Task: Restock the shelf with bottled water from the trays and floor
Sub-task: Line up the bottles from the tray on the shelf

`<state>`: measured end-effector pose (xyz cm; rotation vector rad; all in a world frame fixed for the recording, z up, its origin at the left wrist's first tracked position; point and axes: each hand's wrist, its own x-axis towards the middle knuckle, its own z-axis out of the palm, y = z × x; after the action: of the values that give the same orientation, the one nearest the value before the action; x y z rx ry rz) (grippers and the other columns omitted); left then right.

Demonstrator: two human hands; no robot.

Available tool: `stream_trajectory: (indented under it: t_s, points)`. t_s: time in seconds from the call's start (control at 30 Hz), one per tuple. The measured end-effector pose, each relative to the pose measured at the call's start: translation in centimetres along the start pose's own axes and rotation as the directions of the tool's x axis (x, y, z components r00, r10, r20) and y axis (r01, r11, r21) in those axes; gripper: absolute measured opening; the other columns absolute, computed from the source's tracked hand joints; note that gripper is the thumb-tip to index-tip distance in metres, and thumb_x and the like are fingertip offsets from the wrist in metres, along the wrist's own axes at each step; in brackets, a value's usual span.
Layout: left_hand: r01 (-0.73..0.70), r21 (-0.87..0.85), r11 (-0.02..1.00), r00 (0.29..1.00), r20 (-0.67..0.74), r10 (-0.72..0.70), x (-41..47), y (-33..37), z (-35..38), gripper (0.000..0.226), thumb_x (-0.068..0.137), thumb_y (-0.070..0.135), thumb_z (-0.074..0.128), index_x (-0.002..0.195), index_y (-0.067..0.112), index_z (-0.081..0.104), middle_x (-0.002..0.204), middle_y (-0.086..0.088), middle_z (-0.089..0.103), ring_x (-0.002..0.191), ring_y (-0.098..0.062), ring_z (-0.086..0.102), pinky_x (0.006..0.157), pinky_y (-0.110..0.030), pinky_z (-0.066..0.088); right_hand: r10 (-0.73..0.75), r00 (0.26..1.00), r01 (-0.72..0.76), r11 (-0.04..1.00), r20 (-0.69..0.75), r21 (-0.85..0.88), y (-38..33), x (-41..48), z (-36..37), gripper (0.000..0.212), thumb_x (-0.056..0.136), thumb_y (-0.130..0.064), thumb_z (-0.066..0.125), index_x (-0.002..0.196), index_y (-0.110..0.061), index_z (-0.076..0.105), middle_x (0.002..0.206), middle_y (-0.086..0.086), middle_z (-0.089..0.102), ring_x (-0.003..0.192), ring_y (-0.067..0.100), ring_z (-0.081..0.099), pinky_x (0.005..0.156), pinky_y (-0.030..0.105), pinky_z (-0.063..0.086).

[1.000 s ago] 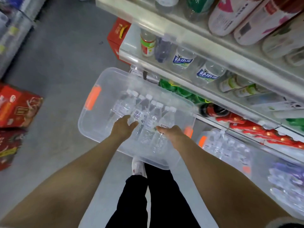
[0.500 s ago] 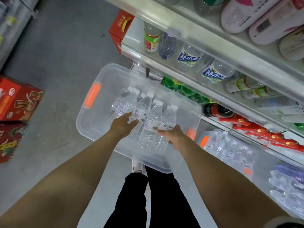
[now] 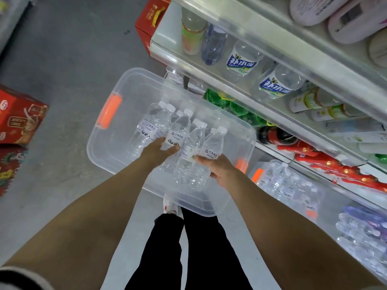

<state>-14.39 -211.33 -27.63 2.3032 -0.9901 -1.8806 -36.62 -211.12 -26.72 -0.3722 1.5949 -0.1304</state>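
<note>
Head view: left hand [image 3: 158,152] and right hand [image 3: 221,171] each grasp small clear plastic water bottles [image 3: 189,143]; translucent plastic tray [image 3: 134,80] beneath hands. Pickup step; next probably lifting them to grey metal shelf [image 3: 167,34] ahead.

a shop aisle: tiered shelves [image 3: 230,59] lined with bottled drinks [image 3: 243,59], red gift cartons [image 3: 18,118] stacked on the concrete floor [image 3: 62,59].

arms [image 3: 104,197] outstretched | left hand [image 3: 157,152] grips bottles [image 3: 182,127] | right hand [image 3: 221,171] grips bottles, fingers [image 3: 201,158] curled
</note>
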Motion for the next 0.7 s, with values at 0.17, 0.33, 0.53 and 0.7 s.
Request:
stream_trajectory:
  t_s: [0.17, 0.33, 0.53, 0.7]
  points:
    - [0.004, -0.236, 0.972, 1.000, -0.020, -0.009, 0.5, -0.5, 2.4, 0.082, 0.071, 0.053, 0.083, 0.137, 0.020, 0.046, 0.130, -0.003, 0.062, 0.121, -0.028, 0.057, 0.094, -0.039, 0.046, -0.085, 0.996, 0.085, 0.996, 0.027, -0.017, 0.0, 0.0, -0.1, 0.037, 0.077, -0.009, 0.087, 0.106, -0.018, 0.066, 0.104, -0.002, 0.073, 0.089, 0.008, 0.065, 0.066, 0.023, 0.043]
    - [0.122, -0.190, 0.974, 0.990, 0.091, -0.106, -1.2, 0.7, 0.8, 0.078, 0.066, 0.056, 0.085, 0.122, 0.008, 0.060, 0.120, -0.014, 0.065, 0.099, -0.026, 0.061, 0.084, -0.034, 0.045, -0.139, 0.990, 0.140, 0.989, 0.028, -0.051, 0.3, -0.2, 0.2, 0.056, 0.073, -0.012, 0.090, 0.122, -0.017, 0.063, 0.116, 0.000, 0.073, 0.103, 0.019, 0.067, 0.067, 0.026, 0.044]
    - [0.156, -0.172, 0.973, 0.970, 0.210, -0.119, -6.8, 1.8, -2.2, 0.081, 0.043, 0.083, 0.079, 0.086, 0.014, 0.078, 0.123, -0.004, 0.066, 0.124, -0.021, 0.054, 0.118, -0.053, 0.025, -0.154, 0.988, 0.155, 0.987, 0.021, -0.049, -0.4, -3.9, 0.1, 0.054, 0.073, -0.038, 0.091, 0.120, -0.027, 0.067, 0.106, -0.008, 0.072, 0.101, 0.016, 0.066, 0.087, 0.039, 0.054]
    - [0.028, -0.245, 0.969, 0.993, 0.120, 0.002, -13.2, 3.3, -4.3, 0.072, 0.060, 0.077, 0.077, 0.103, 0.020, 0.075, 0.116, 0.004, 0.069, 0.113, -0.020, 0.061, 0.112, -0.043, 0.034, -0.229, 0.972, 0.229, 0.973, 0.052, 0.017, -0.6, -9.9, -0.1, 0.045, 0.075, -0.043, 0.089, 0.113, -0.036, 0.066, 0.111, -0.009, 0.071, 0.106, 0.018, 0.062, 0.097, 0.047, 0.053]
